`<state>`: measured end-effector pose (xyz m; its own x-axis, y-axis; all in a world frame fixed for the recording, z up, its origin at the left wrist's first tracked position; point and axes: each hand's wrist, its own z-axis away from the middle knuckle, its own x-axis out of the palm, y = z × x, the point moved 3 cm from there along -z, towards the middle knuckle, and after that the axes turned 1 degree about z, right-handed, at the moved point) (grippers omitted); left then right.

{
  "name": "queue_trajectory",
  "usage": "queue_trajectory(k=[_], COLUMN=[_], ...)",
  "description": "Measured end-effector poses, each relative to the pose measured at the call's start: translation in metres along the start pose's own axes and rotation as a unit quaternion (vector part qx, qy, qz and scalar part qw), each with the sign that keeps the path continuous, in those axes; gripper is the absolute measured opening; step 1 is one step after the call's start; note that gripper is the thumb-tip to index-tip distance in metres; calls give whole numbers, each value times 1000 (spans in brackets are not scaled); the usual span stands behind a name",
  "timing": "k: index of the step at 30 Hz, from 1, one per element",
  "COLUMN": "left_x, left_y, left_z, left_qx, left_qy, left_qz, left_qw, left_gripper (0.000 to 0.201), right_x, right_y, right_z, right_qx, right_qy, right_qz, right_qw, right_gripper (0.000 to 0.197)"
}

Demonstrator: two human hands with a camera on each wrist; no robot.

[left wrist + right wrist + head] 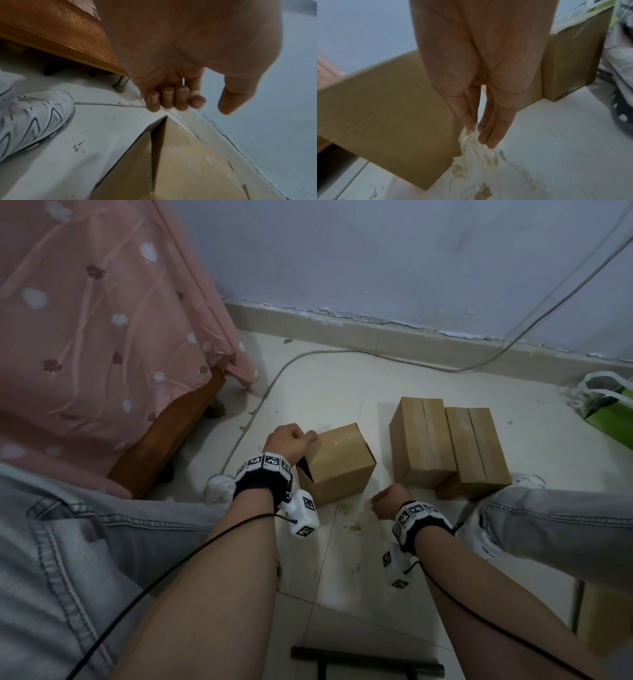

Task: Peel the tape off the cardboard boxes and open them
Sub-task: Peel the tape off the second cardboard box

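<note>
A small cardboard box (337, 463) stands on the floor tiles, and a flap (306, 470) hangs ajar on its left side. My left hand (291, 438) is at the box's far left top corner. Its fingers (169, 97) are curled with nothing in them, and the thumb is held apart. My right hand (388, 501) hovers low in front of the box and pinches a crumpled wad of clear tape (471, 146) that dangles toward the floor. Two longer boxes (419, 436) (476, 446) lie side by side to the right, with tape along their top seams.
A bed with a pink cover (85, 320) and a wooden frame (164, 433) is on the left. A cable (260, 405) runs along the floor by the wall. A green bag (609, 412) sits far right. My white shoes (219, 487) (479, 539) flank the boxes.
</note>
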<state>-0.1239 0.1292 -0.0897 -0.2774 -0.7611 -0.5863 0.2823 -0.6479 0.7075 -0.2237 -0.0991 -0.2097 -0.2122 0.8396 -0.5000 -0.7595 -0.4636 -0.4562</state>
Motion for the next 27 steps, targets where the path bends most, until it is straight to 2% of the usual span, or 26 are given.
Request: queue_trajectory(k=[3, 7, 10, 12, 14, 19, 24, 27], left_x=[3, 27, 39, 46, 54, 73, 76, 79], left_y=[6, 4, -6, -14, -25, -51, -53, -56], left_z=[8, 36, 55, 62, 66, 61, 58, 57], left_qx=[-28, -45, -72, -74, -89, -127, -108, -107], left_qy=[-87, -288, -352, -374, -371, -285, -223, -217], left_qz=[37, -34, -89, -110, -97, -5, 52, 56], left_qw=[995, 956, 929, 918, 919, 950, 967, 969], left_gripper=[37, 27, 32, 27, 21, 21, 11, 8], right_x=[-5, -10, -15, -20, -24, -20, -8, -7], right_y=[-13, -18, -22, -25, -27, -29, -25, -23], right_z=[28, 38, 37, 39, 40, 45, 48, 45], right_qx=[18, -10, -8, -16, -24, -20, 3, 13], right_qy=[-37, -62, -71, -77, -73, -77, -111, -108], right_qz=[-44, -66, -88, -89, -85, -70, -145, -186], right_qw=[998, 996, 994, 993, 993, 994, 983, 976], right_gripper=[17, 15, 29, 24, 20, 23, 23, 21])
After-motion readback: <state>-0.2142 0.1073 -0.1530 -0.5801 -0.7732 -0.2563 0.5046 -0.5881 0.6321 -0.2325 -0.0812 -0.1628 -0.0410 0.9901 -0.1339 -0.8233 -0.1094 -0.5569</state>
